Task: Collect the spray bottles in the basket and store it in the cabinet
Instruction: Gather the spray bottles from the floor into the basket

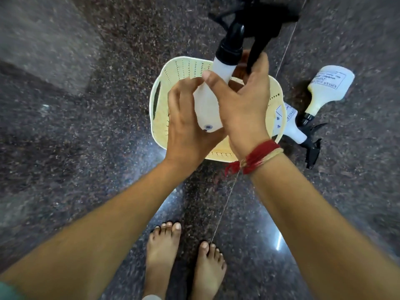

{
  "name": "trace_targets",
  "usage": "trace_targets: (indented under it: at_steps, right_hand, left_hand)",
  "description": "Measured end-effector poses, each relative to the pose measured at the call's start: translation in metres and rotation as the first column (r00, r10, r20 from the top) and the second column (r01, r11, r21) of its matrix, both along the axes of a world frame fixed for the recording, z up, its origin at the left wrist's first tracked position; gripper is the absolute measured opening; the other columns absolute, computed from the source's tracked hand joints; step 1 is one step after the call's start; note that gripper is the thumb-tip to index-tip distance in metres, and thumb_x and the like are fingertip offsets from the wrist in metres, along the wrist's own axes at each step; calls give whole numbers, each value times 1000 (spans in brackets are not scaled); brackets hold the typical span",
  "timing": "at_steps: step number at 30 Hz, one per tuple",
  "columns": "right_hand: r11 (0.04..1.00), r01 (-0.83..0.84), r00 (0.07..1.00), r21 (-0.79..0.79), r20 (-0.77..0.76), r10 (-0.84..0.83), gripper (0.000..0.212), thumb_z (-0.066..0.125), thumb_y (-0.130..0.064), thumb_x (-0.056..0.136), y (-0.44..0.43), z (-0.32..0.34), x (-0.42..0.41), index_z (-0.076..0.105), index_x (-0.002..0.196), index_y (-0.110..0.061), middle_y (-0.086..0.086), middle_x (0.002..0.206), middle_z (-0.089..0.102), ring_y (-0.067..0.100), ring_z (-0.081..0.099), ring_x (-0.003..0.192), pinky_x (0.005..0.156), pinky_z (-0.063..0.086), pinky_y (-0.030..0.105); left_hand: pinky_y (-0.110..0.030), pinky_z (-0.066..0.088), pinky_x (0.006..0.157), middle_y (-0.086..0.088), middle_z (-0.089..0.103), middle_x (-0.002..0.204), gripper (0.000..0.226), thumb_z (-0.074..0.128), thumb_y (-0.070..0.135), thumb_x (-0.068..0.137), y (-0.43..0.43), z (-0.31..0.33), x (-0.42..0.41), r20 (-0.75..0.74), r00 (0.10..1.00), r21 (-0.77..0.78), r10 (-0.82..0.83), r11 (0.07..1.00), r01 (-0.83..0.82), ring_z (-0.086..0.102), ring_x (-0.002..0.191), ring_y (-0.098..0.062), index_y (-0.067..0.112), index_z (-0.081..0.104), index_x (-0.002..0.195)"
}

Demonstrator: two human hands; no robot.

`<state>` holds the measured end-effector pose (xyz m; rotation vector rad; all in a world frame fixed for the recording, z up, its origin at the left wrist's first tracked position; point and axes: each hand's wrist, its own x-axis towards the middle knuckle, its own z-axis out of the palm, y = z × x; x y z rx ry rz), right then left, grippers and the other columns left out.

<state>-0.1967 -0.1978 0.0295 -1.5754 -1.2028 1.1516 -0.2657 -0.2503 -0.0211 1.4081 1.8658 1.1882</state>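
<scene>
Two hands meet on one white spray bottle point(207, 100), held above the cream perforated basket point(166, 74). Left hand point(186, 126) cups the bottle's lower end from beneath, fingers curled partway around the body, thumb side against it. Right hand point(242, 105) wraps the upper body; its thumb lies across the white plastic, and its fingers reach up to the black trigger head point(240, 35), touching the hanging lever. Bottle tilted, black head pointing away from the person, base toward them.

Basket sits on the dark speckled stone floor point(86, 137), mostly hidden by both hands; whether anything lies inside it cannot be told.

Two more spray bottles lie on their sides on the floor, right of the basket: one point(292, 126) touching or just beside the rim, another point(326, 89) farther out, label up. Their black heads lie close together.

Red thread band point(257, 156) on the right wrist. Bare feet point(186, 260) at the lower edge.
</scene>
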Motion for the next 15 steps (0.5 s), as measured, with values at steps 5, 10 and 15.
trace_targets:
  at_steps: [5,10,15]
  right_hand:
    - [998,-59,998,15,21,59,51,80,-12,70,-8,-33,3,51,112,-10,-6,98,62,13,62,92,87,51,32]
    - [994,-74,996,-83,45,78,49,78,-5,69,-22,-67,-11,56,112,-10,-11,94,62,-1,59,86,79,47,13]
    - [1000,-30,971,-4,236,30,22,66,5,75,-35,-90,-19,62,96,9,2,81,59,-1,41,65,61,31,17]
  left_hand:
    - [-39,36,106,-18,43,126,65,53,26,77,2,3,-42,-63,981,129,-184,973,191,42,121,-29,-10,38,129]
    - [-40,39,104,-10,43,139,49,15,35,101,-37,-4,-53,-482,842,-114,-242,970,213,43,129,-25,13,30,142]
    - [-52,38,95,-27,51,126,34,31,6,98,-73,-24,-34,-311,319,-766,-895,435,474,41,116,-38,-7,47,125]
